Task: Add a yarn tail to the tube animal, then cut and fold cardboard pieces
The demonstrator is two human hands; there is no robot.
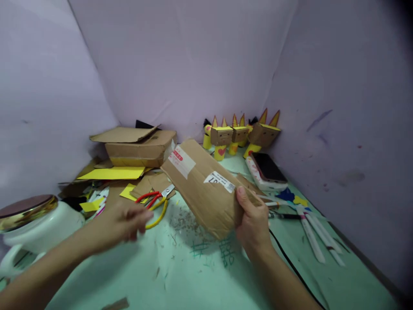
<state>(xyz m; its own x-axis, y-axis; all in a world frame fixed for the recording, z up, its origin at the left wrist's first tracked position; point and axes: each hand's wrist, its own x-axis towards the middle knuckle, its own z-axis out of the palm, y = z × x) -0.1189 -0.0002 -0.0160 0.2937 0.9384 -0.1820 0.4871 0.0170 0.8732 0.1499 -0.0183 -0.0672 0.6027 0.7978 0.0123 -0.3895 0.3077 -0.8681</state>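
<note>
- The right hand [253, 224] holds a flat brown cardboard piece [206, 187] up over the green surface [180, 275].
- Its thumb lies on top of the cardboard near the low edge, and its fingers are tucked under, so they are clamped on the cardboard.
- The cardboard is tilted, with its far end higher. It has a white and red sticker [181, 161] and a white label [219, 181] on it.
- The left hand [124, 224] is blurry. It holds nothing, and I cannot tell how its fingers are set.
- Just past the left hand lie scissors [154, 202] with red and yellow handles, flat on the surface.
- Behind the scissors is a cardboard box [142, 148] with a loose flap on top, and yellow paper [111, 173] lies in front of it.
- A white jar [38, 226] with a shiny gold lid stands at the left edge.
- Small cardboard figures [240, 135] with pointy ears stand in a row by the back wall.
- A phone [267, 168] lies near them, dark screen up.
- White pens [318, 234] lie on the right, and a black cord [290, 265] runs by the right arm.
</note>
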